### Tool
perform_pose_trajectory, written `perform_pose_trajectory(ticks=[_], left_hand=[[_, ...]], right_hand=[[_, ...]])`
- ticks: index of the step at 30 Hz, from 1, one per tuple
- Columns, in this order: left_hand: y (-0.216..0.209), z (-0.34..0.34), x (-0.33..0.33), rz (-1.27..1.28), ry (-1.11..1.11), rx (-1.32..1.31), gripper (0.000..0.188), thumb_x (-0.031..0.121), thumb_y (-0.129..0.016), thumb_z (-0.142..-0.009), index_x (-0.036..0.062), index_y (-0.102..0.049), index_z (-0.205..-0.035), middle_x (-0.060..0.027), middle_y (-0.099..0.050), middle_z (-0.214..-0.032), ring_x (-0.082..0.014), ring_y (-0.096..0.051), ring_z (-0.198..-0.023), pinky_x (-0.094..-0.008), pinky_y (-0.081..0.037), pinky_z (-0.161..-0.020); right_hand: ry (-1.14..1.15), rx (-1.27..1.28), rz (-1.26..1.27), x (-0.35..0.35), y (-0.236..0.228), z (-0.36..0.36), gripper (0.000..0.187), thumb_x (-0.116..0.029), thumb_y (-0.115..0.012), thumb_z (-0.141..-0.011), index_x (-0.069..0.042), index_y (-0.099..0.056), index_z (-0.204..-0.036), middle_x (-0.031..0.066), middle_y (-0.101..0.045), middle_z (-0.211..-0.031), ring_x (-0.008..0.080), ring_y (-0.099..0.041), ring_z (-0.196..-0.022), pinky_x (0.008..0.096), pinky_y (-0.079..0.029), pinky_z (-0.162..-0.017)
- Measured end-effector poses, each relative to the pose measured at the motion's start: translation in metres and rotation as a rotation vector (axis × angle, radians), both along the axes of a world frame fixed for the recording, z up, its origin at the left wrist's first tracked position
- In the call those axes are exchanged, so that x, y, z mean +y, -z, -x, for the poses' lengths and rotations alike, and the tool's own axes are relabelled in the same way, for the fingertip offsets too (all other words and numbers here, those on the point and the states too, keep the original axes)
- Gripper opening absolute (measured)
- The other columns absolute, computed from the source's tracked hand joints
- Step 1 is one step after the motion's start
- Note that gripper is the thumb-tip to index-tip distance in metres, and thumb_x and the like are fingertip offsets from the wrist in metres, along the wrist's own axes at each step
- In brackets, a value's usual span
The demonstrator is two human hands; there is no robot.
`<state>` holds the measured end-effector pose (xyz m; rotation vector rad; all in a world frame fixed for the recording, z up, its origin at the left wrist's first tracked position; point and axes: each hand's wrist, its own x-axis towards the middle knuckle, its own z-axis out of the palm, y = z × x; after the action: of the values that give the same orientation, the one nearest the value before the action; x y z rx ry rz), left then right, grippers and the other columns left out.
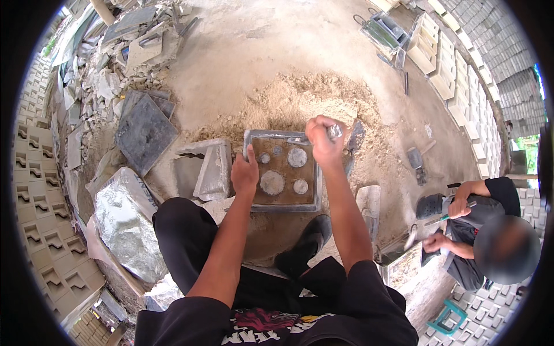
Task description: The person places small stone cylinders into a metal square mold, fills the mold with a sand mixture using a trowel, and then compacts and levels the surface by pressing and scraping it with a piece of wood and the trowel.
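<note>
A square dark-rimmed mould (pixel 283 207) lies in front of me on the ground, with a brown bed inside it. Several pale round discs of different sizes, one of them a large disc (pixel 272 183), sit on that bed. My left hand (pixel 244 172) grips the mould's left side, its thumb up along the rim. At the mould's far right corner, my right hand (pixel 326 139) is closed around a shiny, silvery or clear object (pixel 334 132) whose kind I cannot make out. Its fingers are slightly blurred.
Loose sandy powder (pixel 311 95) is heaped beyond the mould. Left of it stand a broken pale frame (pixel 214 173), a dark square slab (pixel 146 134) and a white sack (pixel 127 216). On the right, a co-worker (pixel 461 230) holds a thin tool. Cream blocks (pixel 444 75) line the far right.
</note>
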<state>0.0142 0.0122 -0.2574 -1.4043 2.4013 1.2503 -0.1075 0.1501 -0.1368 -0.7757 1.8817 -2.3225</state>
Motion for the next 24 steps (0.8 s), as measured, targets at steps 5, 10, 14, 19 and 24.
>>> perform_pose_trajectory(ticks=[5,10,14,19,24], left_hand=[[0.004,0.0,-0.001,0.059,-0.017,0.003,0.074,0.063,-0.029,-0.095,-0.004,-0.059,-0.111,-0.0294,-0.063,-0.104,-0.0462,-0.059,-0.102,-0.0527,-0.044,-0.089],[0.008,0.0,-0.001,0.095,-0.004,0.049,0.072,0.06,-0.028,-0.097,-0.0042,-0.055,-0.116,-0.0297,-0.061,-0.108,-0.047,-0.058,-0.101,-0.0534,-0.045,-0.088],[0.014,0.001,0.003,0.176,-0.011,0.214,0.065,0.053,-0.026,-0.1,-0.0018,-0.048,-0.127,-0.0286,-0.055,-0.12,-0.0468,-0.056,-0.106,-0.0531,-0.044,-0.089],[0.005,-0.003,0.001,0.119,0.013,0.244,0.06,0.045,-0.026,-0.102,0.0018,-0.036,-0.143,-0.0276,-0.051,-0.127,-0.0456,-0.049,-0.117,-0.0484,-0.039,-0.1],[0.024,-0.007,-0.003,0.075,-0.014,0.314,0.059,0.044,-0.022,-0.103,0.0018,-0.046,-0.137,-0.0266,-0.055,-0.123,-0.0451,-0.051,-0.114,-0.0486,-0.04,-0.097]], right_hand=[[-0.072,-0.007,-0.027,-0.016,-0.024,-0.01,0.036,0.002,-0.053,-0.081,-0.007,-0.033,-0.052,-0.004,-0.038,-0.049,0.0031,-0.03,-0.047,0.0265,-0.02,-0.043],[-0.219,-0.032,0.084,-0.021,-0.017,0.01,0.037,0.0,-0.053,-0.083,-0.007,-0.034,-0.052,-0.0048,-0.037,-0.049,0.0036,-0.029,-0.046,0.0263,-0.019,-0.043],[-0.176,-0.103,-0.045,-0.038,0.002,0.01,0.038,0.002,-0.05,-0.084,-0.007,-0.03,-0.053,-0.0053,-0.033,-0.05,0.0035,-0.026,-0.048,0.0264,-0.017,-0.044],[-0.259,-0.035,0.046,-0.051,-0.025,0.0,0.037,-0.003,-0.052,-0.086,-0.006,-0.036,-0.053,-0.006,-0.034,-0.051,0.0027,-0.027,-0.049,0.0261,-0.018,-0.044],[-0.274,-0.219,-0.151,-0.066,-0.005,0.011,0.037,-0.007,-0.055,-0.086,-0.006,-0.038,-0.053,-0.0052,-0.036,-0.051,0.0032,-0.027,-0.048,0.0275,-0.019,-0.043]])
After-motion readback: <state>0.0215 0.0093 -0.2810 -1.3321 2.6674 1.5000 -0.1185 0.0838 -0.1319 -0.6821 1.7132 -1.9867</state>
